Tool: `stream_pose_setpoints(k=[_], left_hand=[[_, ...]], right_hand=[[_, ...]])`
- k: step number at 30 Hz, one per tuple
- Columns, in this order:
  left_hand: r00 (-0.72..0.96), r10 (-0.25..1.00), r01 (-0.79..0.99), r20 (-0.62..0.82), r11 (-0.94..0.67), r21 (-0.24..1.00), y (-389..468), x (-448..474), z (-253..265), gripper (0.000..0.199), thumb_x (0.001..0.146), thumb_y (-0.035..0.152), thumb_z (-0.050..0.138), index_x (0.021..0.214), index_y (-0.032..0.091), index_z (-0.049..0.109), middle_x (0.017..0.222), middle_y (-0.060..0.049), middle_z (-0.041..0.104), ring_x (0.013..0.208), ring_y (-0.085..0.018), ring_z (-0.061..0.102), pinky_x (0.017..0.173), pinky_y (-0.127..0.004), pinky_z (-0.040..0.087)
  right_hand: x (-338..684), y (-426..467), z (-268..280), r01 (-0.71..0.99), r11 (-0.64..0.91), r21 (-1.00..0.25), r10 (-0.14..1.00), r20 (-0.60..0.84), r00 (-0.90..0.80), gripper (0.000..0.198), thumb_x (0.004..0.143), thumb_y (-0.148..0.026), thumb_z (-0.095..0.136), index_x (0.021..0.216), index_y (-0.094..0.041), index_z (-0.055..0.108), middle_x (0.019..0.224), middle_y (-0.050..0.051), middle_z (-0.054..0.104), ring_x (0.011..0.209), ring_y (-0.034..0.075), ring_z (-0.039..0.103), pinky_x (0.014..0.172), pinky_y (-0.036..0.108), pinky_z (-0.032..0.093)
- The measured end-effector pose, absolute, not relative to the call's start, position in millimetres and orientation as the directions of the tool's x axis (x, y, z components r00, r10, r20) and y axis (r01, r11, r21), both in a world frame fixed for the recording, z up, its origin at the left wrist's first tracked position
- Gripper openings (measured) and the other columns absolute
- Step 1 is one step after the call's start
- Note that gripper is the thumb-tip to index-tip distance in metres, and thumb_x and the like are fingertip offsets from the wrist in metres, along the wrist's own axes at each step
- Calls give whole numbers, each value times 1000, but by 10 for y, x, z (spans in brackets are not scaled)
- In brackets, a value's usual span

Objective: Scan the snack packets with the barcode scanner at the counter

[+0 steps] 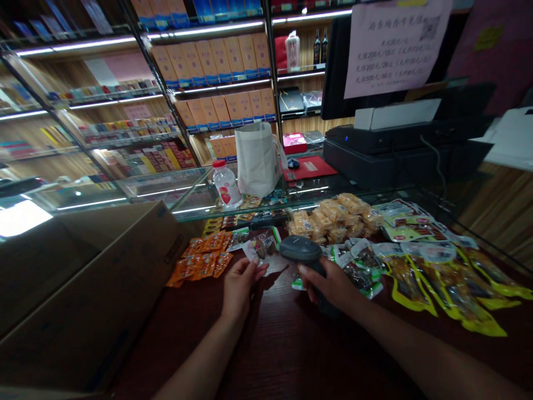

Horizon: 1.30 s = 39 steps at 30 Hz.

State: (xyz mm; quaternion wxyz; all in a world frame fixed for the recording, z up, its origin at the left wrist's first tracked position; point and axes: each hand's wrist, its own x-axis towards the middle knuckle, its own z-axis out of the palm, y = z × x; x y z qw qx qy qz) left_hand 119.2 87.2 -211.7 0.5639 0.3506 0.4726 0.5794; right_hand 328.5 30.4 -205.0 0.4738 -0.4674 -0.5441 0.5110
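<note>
In my right hand (328, 280) is a dark grey barcode scanner (300, 249), gripped by its handle with the head pointing left. My left hand (241, 283) pinches the lower edge of a small clear snack packet (261, 249) with green trim and dark contents. The scanner's head is just right of this packet. Similar green-edged packets (358, 272) lie beyond and right of my right hand. Several orange sachets (204, 256) lie left of the packet, beside the cardboard box. Behind the scanner is a pile of yellowish wrapped snacks (333, 216).
A large open cardboard box (83, 289) takes up the left side. Yellow-edged pouches (441, 278) lie at the right. A red-capped bottle (226, 186) and a white bag (257, 161) stand on the glass counter. A dark monitor and till (375, 161) stand back right, with trailing cables.
</note>
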Motion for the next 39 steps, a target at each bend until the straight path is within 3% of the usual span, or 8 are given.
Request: stream_pose_setpoints(k=[4,7,18,22,25,30,35,39], left_hand=[[-155,960,-453,-232,140,880,878,1172,-2074,10,78,3,74,74,10,66,69,-2,70,68,-15,75,65,-20,62],[-179,928,-536,-327,187,823,929,1150,-2022,19,82,-5,64,71,10,64,70,-4,71,68,-15,75,66,-19,62],[-184,856,-642,-483,268,719,1402,1533,-2064,21,90,-6,49,93,10,64,77,-7,70,68,-13,72,59,-18,61],[-204,847,-643,-491,262,719,1547,1713,-2175,17,96,12,56,112,10,62,94,-6,69,76,-14,69,63,-25,61],[-221,849,-620,-481,258,741,1637,1757,-2222,31,95,30,61,121,15,61,115,-9,66,92,-19,67,76,-36,60],[-242,849,-595,-469,252,763,1716,1759,-2229,36,95,33,61,126,16,59,125,-11,62,104,-23,65,86,-43,57],[-230,862,-570,-452,257,780,1675,1730,-2184,34,95,33,61,124,16,60,120,-10,64,98,-21,66,81,-40,58],[-206,904,-489,-374,235,840,1439,1649,-2172,8,95,17,56,97,12,62,92,-8,67,78,-15,67,70,-28,58]], right_hand=[[3280,358,-2095,-13,30,-999,995,31,-91,43,83,-62,60,74,-21,53,47,-5,56,36,12,52,36,21,41],[3269,386,-2121,-31,50,-998,997,52,-59,44,82,-64,60,74,-21,54,46,-5,56,35,13,51,35,21,41],[3284,423,-2200,-77,93,-993,995,96,-33,42,86,-61,62,74,-21,56,43,-5,57,33,12,50,34,20,39],[3288,433,-2204,-75,113,-991,993,114,-15,44,86,-62,62,71,-21,57,41,-4,56,32,12,49,35,20,40],[3289,432,-2203,-80,118,-990,993,119,-7,45,86,-62,62,71,-20,58,42,-4,57,33,12,50,35,20,40],[3272,418,-2185,-100,110,-989,994,111,-8,44,84,-62,63,71,-21,56,42,-4,56,32,13,50,33,21,39],[3271,414,-2150,-138,106,-985,994,108,-8,45,82,-64,64,72,-21,56,41,-5,55,32,13,49,33,21,39],[3303,422,-2080,-193,102,-976,995,104,-1,49,78,-67,67,68,-21,56,46,-4,56,34,12,50,34,21,40]])
